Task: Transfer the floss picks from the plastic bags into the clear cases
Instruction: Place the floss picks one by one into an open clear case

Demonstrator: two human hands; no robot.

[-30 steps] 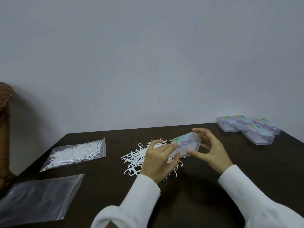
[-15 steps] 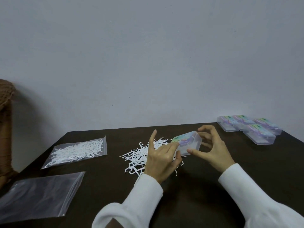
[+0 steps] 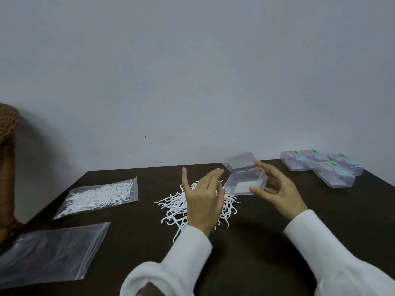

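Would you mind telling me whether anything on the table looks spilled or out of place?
Yes: a heap of floss picks lies loose on the table, beside the open case, instead of in a bag or case.

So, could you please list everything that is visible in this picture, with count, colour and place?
open case: one, clear, empty, lid up, centre of table, in the right hand's grip
closed cases: four, clear with coloured labels, far right of table
loose floss picks: one pile, white, centre of table, partly under the left hand
full bag: one, clear, holds white picks, left of the pile
empty bag: one, clear, flat, near left corner
table: one, dark brown
wall: grey, behind the table
brown thing: one, left edge, cannot tell what it is
left hand: fingers straight, above the pile, white sleeve
right hand: holds the open case, white sleeve
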